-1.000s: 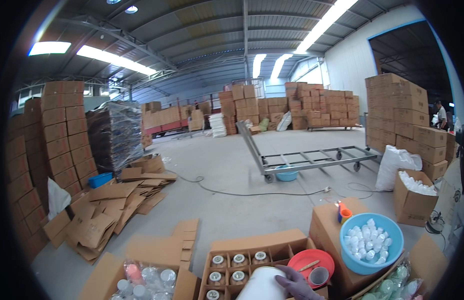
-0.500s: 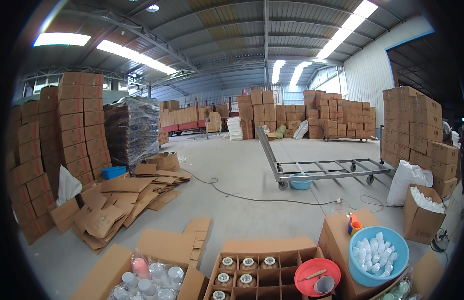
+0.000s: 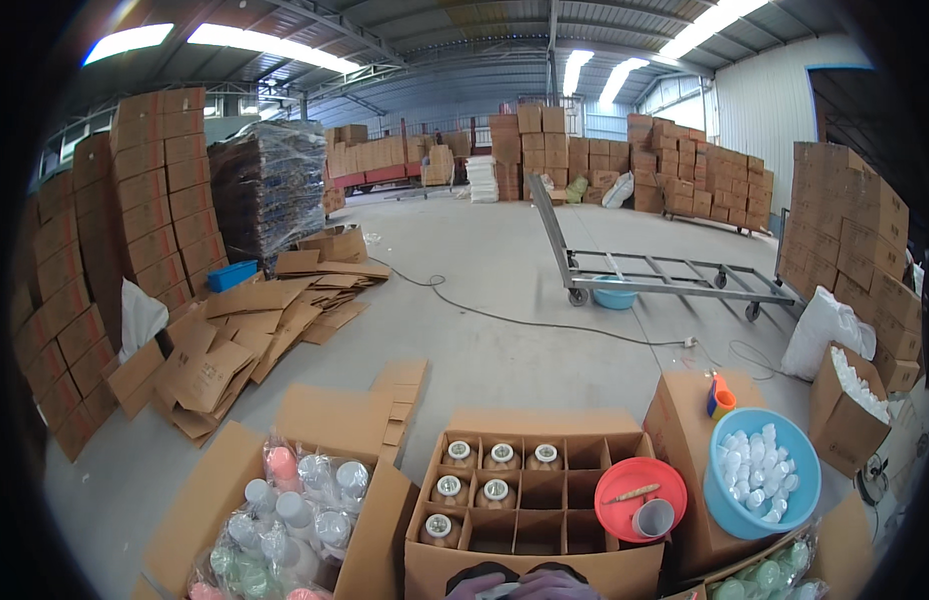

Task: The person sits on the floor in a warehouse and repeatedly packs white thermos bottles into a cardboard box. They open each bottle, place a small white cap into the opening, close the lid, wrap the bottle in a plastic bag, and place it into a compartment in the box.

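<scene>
At the lower edge, before the divided carton, my left hand and my right hand come close together, mostly cut off by the frame. Their fingers look curled in around a small pale thing whose kind I cannot make out. Inside the carton stand several glass jars with light lids, filling cells on the left and at the back. A red round tray rests across its right side, bearing a wooden-handled tool and a translucent cup.
Left stands an open carton of bagged plastic bottles. Right, a blue basin of white scoops sits on a box beside an orange cup. Flattened cardboard, a cable and a metal cart lie beyond.
My view has tipped downward, so the cartons sit higher in the picture. Both my hands have come into sight at the lower edge.
</scene>
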Available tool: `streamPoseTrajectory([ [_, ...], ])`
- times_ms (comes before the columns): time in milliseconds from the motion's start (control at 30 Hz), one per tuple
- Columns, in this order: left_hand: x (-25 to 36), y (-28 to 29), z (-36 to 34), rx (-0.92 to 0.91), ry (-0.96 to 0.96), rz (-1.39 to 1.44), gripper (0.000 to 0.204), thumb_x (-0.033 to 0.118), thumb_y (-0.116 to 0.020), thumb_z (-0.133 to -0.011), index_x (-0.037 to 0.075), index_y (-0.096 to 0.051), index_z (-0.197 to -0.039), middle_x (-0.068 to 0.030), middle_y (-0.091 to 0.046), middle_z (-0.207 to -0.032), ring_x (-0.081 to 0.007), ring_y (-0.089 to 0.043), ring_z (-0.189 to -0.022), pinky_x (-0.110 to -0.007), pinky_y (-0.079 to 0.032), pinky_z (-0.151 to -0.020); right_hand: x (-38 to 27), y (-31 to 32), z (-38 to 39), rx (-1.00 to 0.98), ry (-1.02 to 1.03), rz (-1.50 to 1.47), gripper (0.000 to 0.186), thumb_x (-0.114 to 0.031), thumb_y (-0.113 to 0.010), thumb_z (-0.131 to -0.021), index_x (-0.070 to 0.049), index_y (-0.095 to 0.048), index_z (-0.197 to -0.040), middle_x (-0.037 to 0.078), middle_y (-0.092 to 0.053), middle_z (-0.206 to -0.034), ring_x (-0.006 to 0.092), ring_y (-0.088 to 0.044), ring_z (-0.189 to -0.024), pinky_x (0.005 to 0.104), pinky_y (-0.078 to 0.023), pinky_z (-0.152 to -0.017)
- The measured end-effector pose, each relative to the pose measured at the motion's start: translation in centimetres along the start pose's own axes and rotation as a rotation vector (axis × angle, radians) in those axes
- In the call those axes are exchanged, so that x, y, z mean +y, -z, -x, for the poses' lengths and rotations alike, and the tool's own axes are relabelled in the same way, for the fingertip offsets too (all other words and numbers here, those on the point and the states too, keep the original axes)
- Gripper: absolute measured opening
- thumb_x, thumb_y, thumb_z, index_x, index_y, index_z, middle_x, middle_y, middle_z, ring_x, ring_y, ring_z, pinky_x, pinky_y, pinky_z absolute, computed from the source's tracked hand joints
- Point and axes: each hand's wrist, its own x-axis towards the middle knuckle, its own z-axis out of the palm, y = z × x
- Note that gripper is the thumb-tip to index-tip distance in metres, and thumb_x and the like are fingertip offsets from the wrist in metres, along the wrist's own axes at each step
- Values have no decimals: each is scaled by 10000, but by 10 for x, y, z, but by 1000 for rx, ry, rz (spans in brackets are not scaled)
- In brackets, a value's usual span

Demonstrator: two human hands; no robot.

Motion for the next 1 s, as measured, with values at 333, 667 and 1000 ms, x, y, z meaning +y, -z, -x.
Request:
streamPoseTrajectory([
  [333,-91,81,27,77,-138,167,505,340,-420,-1011,-88,-560,-1239,-249,-663,-1173,-332,-638,-1129,-445,-484,-1033,48,38,29,101,-513,-186,569,-131,-796,-748,-31,-582,-1265,117,-517,-1379,256,-449,-1341,425,-310,-1166],
  [667,-9,51,-8,44,-114,330,826,513,-708,-849,-61,-490,-1401,-175,-583,-1351,-292,-524,-1299,-408,-374,-1121,31,42,21,126,-540,-223,506,-157,-699,-840,-19,-575,-1310,145,-517,-1376,261,-521,-1262,382,-377,-1095],
  [1000,-13,45,-106,472,3,132,280,144,-712,-915,-22,-691,-1140,-18,-688,-979,-75,-597,-856,-219,-475,-760,80,-11,-129,295,75,645,531,-226,-695,-856,-29,-535,-1323,189,-575,-1237,367,-578,-1103,447,-462,-961],
])
